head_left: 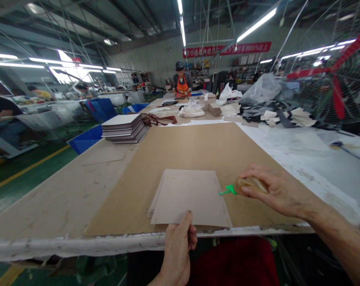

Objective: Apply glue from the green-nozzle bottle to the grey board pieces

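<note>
A small pile of light grey-beige square boards [188, 194] lies near the table's front edge. My left hand [180, 242] pinches the near edge of the top board, thumb above and fingers curled below. In my right hand [263, 188] is a squeeze bottle [248, 185] of amber colour, held on its side with the fingers wrapped round it. Its green nozzle [227, 190] points left, over or just beside the right edge of the top board; the exact gap cannot be told. Under the pile is a large brown sheet [123, 206].
At the back left stands a tall stack of boards [124, 129], with brown straps [159, 119] beside it. Fabric scraps [275, 113] and plastic bags lie at the right, near a large fan [331, 71]. A person [182, 81] in an orange apron stands at the far end.
</note>
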The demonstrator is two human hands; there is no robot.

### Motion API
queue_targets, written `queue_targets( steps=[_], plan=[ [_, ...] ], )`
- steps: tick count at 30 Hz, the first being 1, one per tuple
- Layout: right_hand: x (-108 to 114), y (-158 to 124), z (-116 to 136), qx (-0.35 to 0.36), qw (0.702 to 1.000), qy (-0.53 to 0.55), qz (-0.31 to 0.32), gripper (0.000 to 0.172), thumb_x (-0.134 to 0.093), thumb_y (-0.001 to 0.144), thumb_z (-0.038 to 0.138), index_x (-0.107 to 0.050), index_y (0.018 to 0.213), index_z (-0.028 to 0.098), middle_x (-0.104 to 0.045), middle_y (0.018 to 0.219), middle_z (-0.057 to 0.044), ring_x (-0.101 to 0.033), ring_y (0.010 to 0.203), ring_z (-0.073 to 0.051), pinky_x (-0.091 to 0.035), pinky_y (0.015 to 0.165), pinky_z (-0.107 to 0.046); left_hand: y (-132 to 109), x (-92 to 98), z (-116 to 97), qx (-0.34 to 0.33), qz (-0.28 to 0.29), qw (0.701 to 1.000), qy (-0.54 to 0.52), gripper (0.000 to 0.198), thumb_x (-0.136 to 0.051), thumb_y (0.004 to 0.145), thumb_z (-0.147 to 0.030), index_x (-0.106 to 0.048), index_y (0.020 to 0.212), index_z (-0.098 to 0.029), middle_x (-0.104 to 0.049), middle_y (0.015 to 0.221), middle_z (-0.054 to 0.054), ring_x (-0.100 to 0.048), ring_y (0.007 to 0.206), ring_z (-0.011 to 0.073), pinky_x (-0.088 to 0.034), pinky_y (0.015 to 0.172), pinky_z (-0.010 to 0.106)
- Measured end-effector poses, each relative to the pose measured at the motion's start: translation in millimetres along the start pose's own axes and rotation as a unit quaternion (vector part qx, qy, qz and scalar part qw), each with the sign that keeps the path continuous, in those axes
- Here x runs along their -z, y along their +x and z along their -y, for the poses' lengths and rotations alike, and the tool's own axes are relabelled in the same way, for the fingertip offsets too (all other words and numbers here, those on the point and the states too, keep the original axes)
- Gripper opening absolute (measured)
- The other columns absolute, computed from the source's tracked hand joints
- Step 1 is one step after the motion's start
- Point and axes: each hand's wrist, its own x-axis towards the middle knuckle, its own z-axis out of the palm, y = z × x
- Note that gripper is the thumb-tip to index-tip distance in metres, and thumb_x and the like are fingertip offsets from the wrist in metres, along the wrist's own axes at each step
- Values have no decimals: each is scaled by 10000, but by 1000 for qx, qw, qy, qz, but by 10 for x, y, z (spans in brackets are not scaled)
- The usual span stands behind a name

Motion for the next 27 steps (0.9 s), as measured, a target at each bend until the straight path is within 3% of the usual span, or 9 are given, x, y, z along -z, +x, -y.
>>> queue_targets(
  steps=[10,14,20,27],
  plan=[
    [168,-418,123,-3,995,30,93,323,-554,877,543,-668,1106,345,-707,1161,-31,-632,1143,-292,-566,863,-438,-14,-2,-10,8,0,1000,-7,453,-758,651,-535,-583,521,-138,-525,460,2,-443,409,74,-304,419,193],
    [152,-452,123,-8,998,31,56,341,-555,871,558,-679,1095,333,-717,1125,-39,-650,1096,-290,-571,849,-437,-15,-6,-19,9,-1,1000,-12,442,-756,652,-517,-580,509,-137,-520,447,2,-441,406,73,-294,413,191],
    [153,-472,123,17,997,44,69,330,-582,858,535,-683,1107,344,-728,1096,-31,-670,1049,-277,-574,858,-413,-34,-18,-37,12,-5,1000,-10,438,-748,663,-509,-581,507,-136,-520,448,6,-437,404,73,-290,415,195],
    [164,-446,27,-36,994,86,63,351,-603,816,586,-686,1058,345,-717,1076,-28,-681,997,-287,-583,807,-419,-31,-15,-37,13,-3,1000,-9,444,-749,664,-517,-578,510,-137,-517,451,4,-437,404,72,-293,421,194]
  ],
)
